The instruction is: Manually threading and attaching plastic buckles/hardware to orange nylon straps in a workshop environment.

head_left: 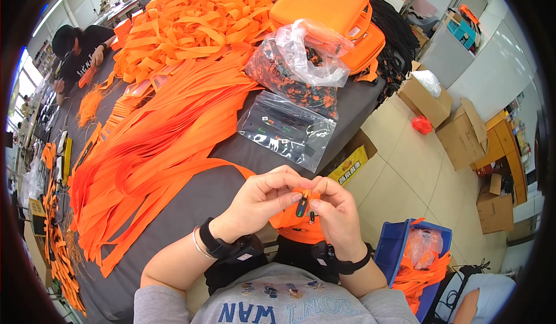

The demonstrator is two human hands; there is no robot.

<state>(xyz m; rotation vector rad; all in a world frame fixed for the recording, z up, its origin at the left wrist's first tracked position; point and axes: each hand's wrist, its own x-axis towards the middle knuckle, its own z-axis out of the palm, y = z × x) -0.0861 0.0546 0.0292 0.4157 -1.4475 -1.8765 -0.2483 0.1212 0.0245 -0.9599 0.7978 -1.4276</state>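
Orange tape (314, 195) with a dark pull (302, 207) is where our hands meet, in front of us. Left to right, we have long orange strips (168, 133) spread left of the hands, our left hand (269, 193) and right hand (340, 215) close together, fingertips pinching the tape, and a blue bin (389, 241) beyond our right wrist.

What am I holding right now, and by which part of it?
Your left hand and right hand pinch a flat orange fabric strip beside a dark oblong pull tab; whether that is its end cannot be told.
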